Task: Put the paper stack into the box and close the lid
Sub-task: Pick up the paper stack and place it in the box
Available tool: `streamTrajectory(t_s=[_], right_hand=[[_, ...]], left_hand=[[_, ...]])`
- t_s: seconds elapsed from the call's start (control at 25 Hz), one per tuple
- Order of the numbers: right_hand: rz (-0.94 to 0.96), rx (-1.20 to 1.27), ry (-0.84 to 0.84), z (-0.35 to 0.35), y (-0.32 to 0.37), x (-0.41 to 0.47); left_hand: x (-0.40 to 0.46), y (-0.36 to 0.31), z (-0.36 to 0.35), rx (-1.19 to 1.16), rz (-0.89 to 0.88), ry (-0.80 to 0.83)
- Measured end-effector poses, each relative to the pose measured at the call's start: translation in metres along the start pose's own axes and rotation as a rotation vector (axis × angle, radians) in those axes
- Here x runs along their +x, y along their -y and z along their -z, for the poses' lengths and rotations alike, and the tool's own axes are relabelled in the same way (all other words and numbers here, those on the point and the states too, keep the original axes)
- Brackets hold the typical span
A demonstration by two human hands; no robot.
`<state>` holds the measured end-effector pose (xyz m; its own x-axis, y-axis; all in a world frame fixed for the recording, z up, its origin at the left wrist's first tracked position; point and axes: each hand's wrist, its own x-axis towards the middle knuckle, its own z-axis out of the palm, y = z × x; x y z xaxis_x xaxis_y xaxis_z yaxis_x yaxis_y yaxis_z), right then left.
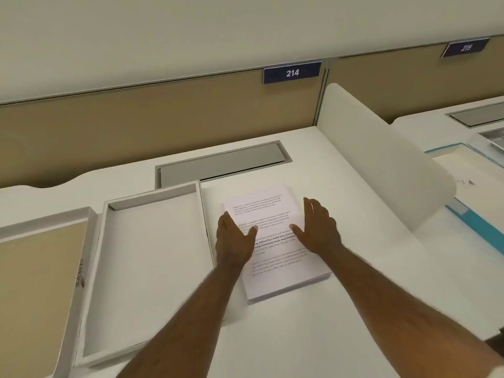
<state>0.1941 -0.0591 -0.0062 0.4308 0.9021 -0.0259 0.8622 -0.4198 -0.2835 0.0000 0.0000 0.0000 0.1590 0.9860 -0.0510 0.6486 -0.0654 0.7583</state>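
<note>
A stack of white printed paper point(275, 279) lies flat on the white desk, just right of an open white box point(147, 257) that has nothing in it. Its lid point(35, 282), tan inside with a white rim, lies upturned at the far left. My left hand point(234, 238) hovers over the stack's left edge, palm turned inward and fingers apart. Over the stack's right half, my right hand point(319, 227) is held the same way. Neither hand grips anything.
A grey cable hatch point(221, 165) is set into the desk behind the box. A curved white divider point(381, 170) rises at the right, with a neighbouring desk and blue-edged items point(474, 227) beyond. A tan partition with sign 214 point(291, 72) stands at the back.
</note>
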Motion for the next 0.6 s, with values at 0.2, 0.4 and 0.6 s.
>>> streamTrajectory(t_s=[0.2, 0.4, 0.6], right_hand=[[-0.130, 0.148, 0.138, -0.014, -0.004, 0.009], [-0.171, 0.266, 0.185, -0.022, -0.003, 0.014], [-0.269, 0.331, 0.206, -0.027, -0.004, 0.021]], left_hand=[[0.005, 0.005, -0.024, 0.002, 0.302, 0.110], [0.014, 0.007, -0.036, 0.006, 0.432, 0.061], [0.021, 0.005, -0.042, 0.002, 0.596, 0.052]])
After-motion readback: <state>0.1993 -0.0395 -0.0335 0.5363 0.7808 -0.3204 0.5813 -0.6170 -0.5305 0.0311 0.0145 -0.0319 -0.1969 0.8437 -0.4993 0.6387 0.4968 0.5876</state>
